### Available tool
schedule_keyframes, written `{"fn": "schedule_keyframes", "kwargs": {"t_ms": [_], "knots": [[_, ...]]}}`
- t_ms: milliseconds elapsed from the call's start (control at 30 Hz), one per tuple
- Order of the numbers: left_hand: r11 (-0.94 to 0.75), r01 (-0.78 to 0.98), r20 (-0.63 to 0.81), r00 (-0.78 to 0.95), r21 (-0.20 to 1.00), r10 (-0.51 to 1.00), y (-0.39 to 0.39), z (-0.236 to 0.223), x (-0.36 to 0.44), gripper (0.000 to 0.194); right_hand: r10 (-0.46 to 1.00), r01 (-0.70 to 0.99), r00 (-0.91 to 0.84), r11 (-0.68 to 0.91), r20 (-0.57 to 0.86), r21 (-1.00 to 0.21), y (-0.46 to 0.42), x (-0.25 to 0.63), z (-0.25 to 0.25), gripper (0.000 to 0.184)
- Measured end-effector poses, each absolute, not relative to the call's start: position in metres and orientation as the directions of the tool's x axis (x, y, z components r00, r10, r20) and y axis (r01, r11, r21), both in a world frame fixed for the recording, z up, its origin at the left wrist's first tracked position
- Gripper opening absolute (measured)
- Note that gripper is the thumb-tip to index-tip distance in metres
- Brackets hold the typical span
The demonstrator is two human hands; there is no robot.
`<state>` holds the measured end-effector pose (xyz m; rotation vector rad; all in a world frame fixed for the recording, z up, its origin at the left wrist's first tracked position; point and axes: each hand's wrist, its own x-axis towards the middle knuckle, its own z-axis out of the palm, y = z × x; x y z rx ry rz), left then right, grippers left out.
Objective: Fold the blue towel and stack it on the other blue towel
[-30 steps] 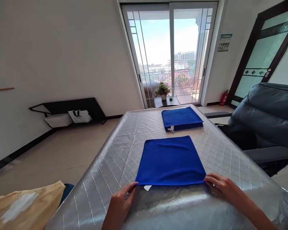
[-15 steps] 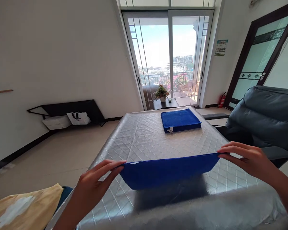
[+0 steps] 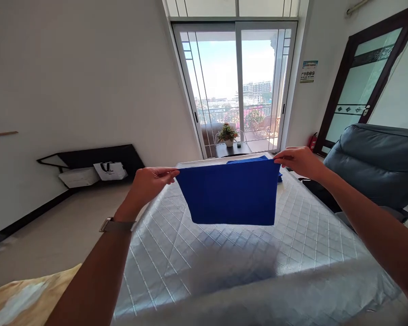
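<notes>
A folded blue cloth hangs in the air above the silver quilted table. My left hand pinches its upper left corner and my right hand pinches its upper right corner, both arms stretched forward. Behind the hanging cloth, at the table's far end, lies a folded blue cloth pile, mostly hidden, with only its top edge showing.
A dark padded armchair stands right of the table. A glass balcony door is straight ahead, with a potted plant on a small dark table. A low black shelf with white bags lines the left wall. A yellow fabric lies at bottom left.
The blue cloth lay flat on the table with my hands at its near corners. I lifted it by those corners and carried it up and forward; it now hangs vertically.
</notes>
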<state>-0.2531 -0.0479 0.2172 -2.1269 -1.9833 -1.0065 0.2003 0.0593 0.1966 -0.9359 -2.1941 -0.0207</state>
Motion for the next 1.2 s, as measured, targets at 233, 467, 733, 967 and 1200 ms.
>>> {"fn": "schedule_keyframes", "kwargs": {"t_ms": [233, 467, 733, 967, 1200], "knots": [[-0.112, 0.882, 0.566, -0.191, 0.457, 0.802, -0.095, 0.123, -0.258, 0.058, 0.580, 0.572, -0.449, 0.771, 0.680, -0.280, -0.006, 0.204, 0.128, 0.028], [0.162, 0.582, -0.042, -0.214, 0.797, 0.976, -0.131, -0.009, -0.256, 0.052, 0.791, 0.531, -0.516, 0.597, 0.330, -0.601, -0.047, 0.196, -0.035, 0.036], [0.294, 0.456, -0.144, -0.336, 0.840, 0.931, -0.137, -0.028, -0.242, 0.063, 0.834, 0.591, -0.465, 0.542, 0.296, -0.597, -0.058, 0.200, -0.063, 0.035], [0.304, 0.616, -0.010, -0.433, 0.726, 0.901, -0.142, -0.032, -0.229, 0.039, 0.826, 0.625, -0.490, 0.556, 0.279, -0.548, -0.068, 0.198, -0.062, 0.035], [0.307, 0.753, 0.078, -0.427, 0.582, 0.901, -0.152, -0.045, -0.223, 0.031, 0.800, 0.669, -0.537, 0.598, 0.269, -0.443, -0.071, 0.200, -0.067, 0.041]]}}
